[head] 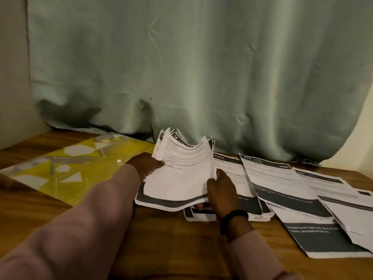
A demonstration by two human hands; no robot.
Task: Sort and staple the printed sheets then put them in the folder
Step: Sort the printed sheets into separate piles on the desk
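The left hand (146,165) is pinching the left edge of a curling stack of printed sheets (179,174), fingers clamped on it; the right hand (221,190) is gripping its right edge. The stack is hovering over the table (171,239), between the yellow folder (66,166) and sorted piles (282,188) lying flat on the right.

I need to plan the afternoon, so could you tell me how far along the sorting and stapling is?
Early stage. Done: several printed sheets are laid out in overlapping piles on the table. In hand: the left hand and right hand grip a curled stack, apparently sorting it. Left: stapling, with no stapler in view, and filing; the yellow folder lies flat with no sheets on it.
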